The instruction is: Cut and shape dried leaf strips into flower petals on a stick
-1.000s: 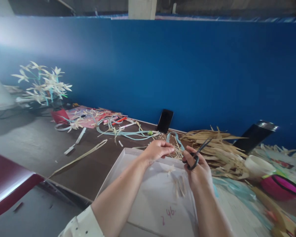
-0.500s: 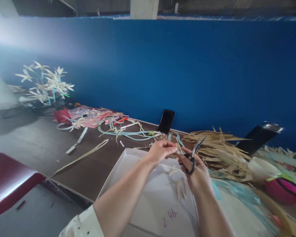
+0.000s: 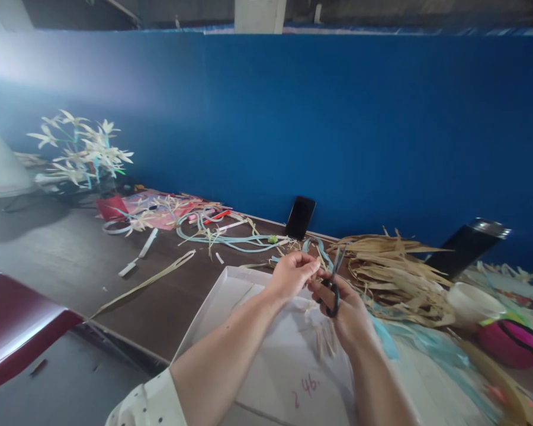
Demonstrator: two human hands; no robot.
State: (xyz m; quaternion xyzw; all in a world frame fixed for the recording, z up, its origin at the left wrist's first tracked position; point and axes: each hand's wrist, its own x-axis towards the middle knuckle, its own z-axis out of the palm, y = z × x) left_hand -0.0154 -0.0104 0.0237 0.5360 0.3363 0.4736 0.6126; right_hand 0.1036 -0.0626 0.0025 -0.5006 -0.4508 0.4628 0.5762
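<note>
Over the far part of a white box lid [image 3: 266, 355], my two hands are close together. My left hand [image 3: 294, 273] pinches a small pale strip of dried husk [image 3: 318, 260] between thumb and fingertips. In my right hand [image 3: 340, 302] are black-handled scissors [image 3: 333, 290], their blades pointing up and away. The right fingertips are near the strip; whether they also hold it I cannot tell. Inside the lid, under my hands, lie several short husk pieces [image 3: 324, 340], and purple handwritten numbers show on its bottom.
Dried brown husks [image 3: 395, 278] heap at the right, beside a white bowl [image 3: 473, 303], a pink pouch [image 3: 513, 343] and a dark flask [image 3: 468, 245]. A phone [image 3: 301, 217] leans against the blue partition [image 3: 337, 118]. Pale blue cords [image 3: 224, 239] and husk flowers [image 3: 86, 151] are left.
My right hand with the scissors has moved left, closer to my left hand, and the blades have swung leftward. My left hand has shifted slightly right.
</note>
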